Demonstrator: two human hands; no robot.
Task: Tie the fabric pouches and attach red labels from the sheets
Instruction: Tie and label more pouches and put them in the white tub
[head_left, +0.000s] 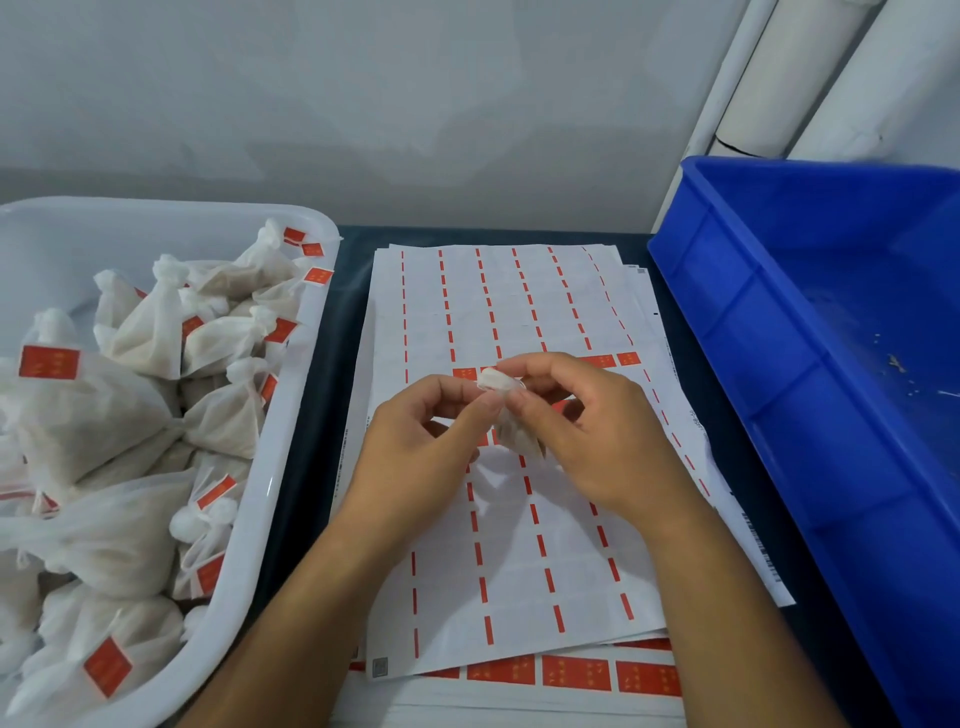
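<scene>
A small white fabric pouch (511, 421) hangs between both hands above the label sheet (519, 545). My left hand (415, 447) pinches the pouch's gathered white top from the left. My right hand (592, 431) grips the same top from the right, its fingers curled over the pouch. The pouch's body is partly hidden behind my right fingers. The top sheet is mostly peeled, with thin red strips left and a few whole red labels (627, 358) in a row behind my hands. More red labels (576, 673) show on a sheet underneath, at the front.
A white plastic tub (291, 426) on the left holds several tied pouches (150, 332) with red labels. A blue plastic crate (810, 332) stands on the right, tilted and nearly empty. White pipes (779, 78) run up the wall at the back right.
</scene>
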